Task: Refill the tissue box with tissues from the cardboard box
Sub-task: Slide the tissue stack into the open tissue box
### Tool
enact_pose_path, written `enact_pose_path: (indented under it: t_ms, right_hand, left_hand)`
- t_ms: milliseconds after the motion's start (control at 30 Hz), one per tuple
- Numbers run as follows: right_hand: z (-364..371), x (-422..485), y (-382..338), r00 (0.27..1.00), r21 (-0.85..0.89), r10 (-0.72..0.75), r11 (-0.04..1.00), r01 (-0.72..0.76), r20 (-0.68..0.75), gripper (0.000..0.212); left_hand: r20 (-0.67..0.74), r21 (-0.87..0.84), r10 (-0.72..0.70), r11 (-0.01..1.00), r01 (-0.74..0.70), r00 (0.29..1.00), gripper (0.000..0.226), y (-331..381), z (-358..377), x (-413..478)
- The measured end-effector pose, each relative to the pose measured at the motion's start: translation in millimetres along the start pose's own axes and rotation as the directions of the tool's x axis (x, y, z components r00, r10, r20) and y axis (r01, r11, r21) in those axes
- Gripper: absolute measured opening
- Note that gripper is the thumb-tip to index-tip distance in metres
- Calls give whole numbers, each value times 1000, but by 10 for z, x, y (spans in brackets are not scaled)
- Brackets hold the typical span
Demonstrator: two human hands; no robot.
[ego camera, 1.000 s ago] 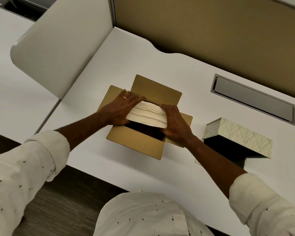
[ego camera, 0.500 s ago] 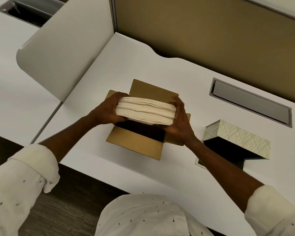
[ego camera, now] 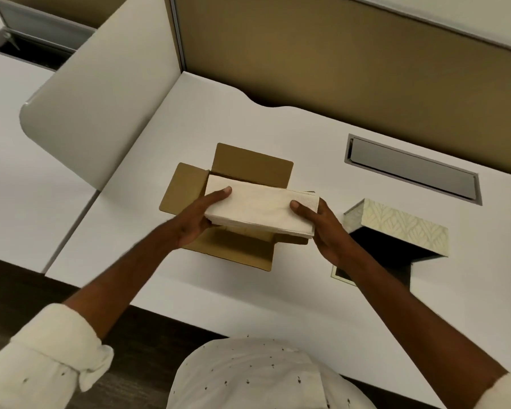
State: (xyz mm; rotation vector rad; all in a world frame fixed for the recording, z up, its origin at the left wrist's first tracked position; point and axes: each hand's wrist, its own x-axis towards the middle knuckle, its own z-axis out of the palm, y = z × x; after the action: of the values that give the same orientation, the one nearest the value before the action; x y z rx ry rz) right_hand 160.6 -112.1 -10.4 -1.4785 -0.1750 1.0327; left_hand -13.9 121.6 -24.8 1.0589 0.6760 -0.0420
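A thick white stack of tissues (ego camera: 260,206) is held flat above the open brown cardboard box (ego camera: 186,184), whose flaps are spread on the desk. My left hand (ego camera: 199,218) grips the stack's left end, thumb on top. My right hand (ego camera: 322,224) grips its right end, thumb on top. To the right stands the leaf-patterned tissue box (ego camera: 401,224), tilted up with its dark open underside facing me. The inside of the cardboard box is hidden by the stack.
The white desk (ego camera: 278,290) has a grey cable hatch (ego camera: 413,169) at the back right and a tan partition wall (ego camera: 351,54) behind. A white divider panel (ego camera: 101,93) rises at the left. The desk's front edge runs close to my body.
The stack has come up out of the cardboard box and turned flat, top face up. Both hands shifted from its sides to its ends, slightly toward the right.
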Motion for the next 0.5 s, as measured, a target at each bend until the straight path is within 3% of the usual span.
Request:
enact_pose_path:
  t_ms: [100,267,500]
  right_hand:
    - [-111,-190,-26,999,45,36,998,-34,-38,69]
    - [-454,-598,20,994,103,93,991,-86,-62,60]
    - [-1175,-1226,241,978,189,126,977,-94,-163,56]
  left_hand:
    - [-4,34,-9,999,9,1000,54,-105,220,-43]
    - [29,131,9,991,-12,1000,80,-232,673,-126]
    - [167,243,-70,970,28,983,78,-487,1459,-141]
